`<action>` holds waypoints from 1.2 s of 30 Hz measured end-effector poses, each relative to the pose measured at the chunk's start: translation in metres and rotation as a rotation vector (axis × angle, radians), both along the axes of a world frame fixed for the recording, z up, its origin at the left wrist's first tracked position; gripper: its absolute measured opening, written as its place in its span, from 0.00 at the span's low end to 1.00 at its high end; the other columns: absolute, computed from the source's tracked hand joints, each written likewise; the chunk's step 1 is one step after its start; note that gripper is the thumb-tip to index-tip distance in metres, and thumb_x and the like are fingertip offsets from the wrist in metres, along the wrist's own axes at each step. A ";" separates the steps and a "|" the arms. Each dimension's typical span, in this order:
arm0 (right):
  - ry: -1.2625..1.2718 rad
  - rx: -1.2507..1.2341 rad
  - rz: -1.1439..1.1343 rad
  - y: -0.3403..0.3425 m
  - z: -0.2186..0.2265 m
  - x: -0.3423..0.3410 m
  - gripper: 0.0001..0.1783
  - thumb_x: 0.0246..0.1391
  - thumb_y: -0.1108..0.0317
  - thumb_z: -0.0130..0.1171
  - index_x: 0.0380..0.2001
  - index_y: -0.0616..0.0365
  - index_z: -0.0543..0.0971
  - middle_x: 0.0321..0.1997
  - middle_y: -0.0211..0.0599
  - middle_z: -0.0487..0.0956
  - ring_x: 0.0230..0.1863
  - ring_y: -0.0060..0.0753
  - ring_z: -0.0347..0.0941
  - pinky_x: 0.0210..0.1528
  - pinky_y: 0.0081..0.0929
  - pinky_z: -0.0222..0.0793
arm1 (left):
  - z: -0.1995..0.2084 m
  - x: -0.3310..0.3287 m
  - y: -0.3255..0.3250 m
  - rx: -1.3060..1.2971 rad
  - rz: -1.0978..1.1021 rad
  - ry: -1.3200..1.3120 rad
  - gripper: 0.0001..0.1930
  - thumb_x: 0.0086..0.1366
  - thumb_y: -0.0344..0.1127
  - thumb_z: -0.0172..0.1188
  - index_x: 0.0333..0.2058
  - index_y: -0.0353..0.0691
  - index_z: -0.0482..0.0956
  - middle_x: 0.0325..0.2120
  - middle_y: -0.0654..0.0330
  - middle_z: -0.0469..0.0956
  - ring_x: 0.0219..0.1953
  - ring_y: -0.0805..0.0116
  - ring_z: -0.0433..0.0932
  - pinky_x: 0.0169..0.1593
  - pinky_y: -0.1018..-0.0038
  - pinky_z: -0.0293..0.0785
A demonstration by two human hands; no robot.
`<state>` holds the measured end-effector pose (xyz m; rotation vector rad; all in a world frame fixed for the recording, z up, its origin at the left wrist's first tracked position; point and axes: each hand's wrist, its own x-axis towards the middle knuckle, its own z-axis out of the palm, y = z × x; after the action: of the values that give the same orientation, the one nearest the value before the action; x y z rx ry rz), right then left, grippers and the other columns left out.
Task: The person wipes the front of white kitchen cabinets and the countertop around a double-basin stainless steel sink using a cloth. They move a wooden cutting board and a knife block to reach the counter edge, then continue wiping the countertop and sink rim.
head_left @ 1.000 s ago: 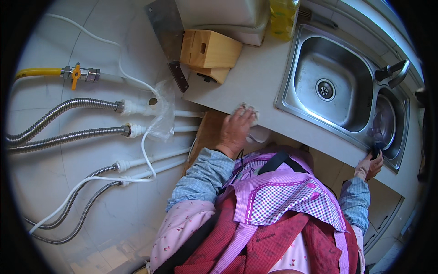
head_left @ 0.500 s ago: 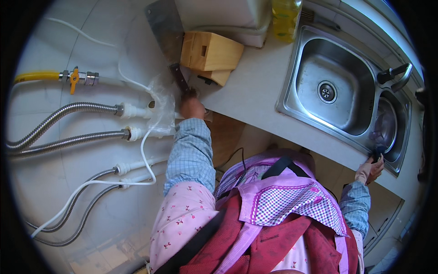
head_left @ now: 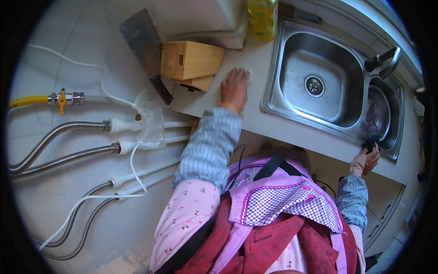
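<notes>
My left hand lies on the pale countertop between the wooden knife block and the sink. Its fingers are bent and pressed down, with a bit of something pale showing at the fingertips. A cleaver with a dark handle leans beside the block, apart from that hand. At the near rim of the small basin, my right hand closes around a dark piece. This adjoins a see-through purple thing in the basin; its kind is unclear.
A steel double sink with a tap occupies the right, a round metal vessel in its small basin. Behind stand a white container and a yellow bottle. Braided hoses and a white cable run at left.
My left hand has moved from next to the cleaver's handle, at the counter's left edge, rightward onto the countertop. My right hand keeps its place by the small basin. The view has shifted somewhat.
</notes>
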<state>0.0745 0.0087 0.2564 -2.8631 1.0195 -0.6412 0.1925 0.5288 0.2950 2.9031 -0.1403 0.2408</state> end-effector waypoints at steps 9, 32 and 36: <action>0.029 0.067 -0.013 0.004 0.005 0.000 0.26 0.63 0.63 0.60 0.63 0.41 0.68 0.66 0.37 0.69 0.67 0.47 0.63 0.68 0.45 0.59 | 0.002 -0.019 -0.009 -0.046 -0.117 0.046 0.21 0.65 0.26 0.49 0.56 0.44 0.77 0.61 0.57 0.73 0.65 0.50 0.67 0.61 0.53 0.68; -0.344 0.574 0.209 0.015 0.040 0.001 0.20 0.59 0.72 0.61 0.55 0.48 0.77 0.56 0.43 0.73 0.58 0.46 0.70 0.62 0.38 0.64 | 0.071 -0.157 -0.072 -1.239 0.013 0.977 0.37 0.68 0.52 0.60 0.69 0.39 0.61 0.56 0.47 0.74 0.59 0.61 0.73 0.61 0.69 0.68; -0.394 1.463 0.592 0.092 0.080 -0.006 0.25 0.60 0.80 0.58 0.59 0.48 0.75 0.56 0.28 0.74 0.57 0.26 0.69 0.60 0.23 0.63 | 0.078 -0.163 -0.124 -1.393 -0.041 1.018 0.46 0.65 0.64 0.60 0.71 0.39 0.57 0.59 0.49 0.69 0.58 0.63 0.70 0.61 0.71 0.66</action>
<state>0.0687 0.1009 0.3367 -1.4815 0.2507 -0.1866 0.0300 0.4050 0.3734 1.3578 0.1150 -0.8075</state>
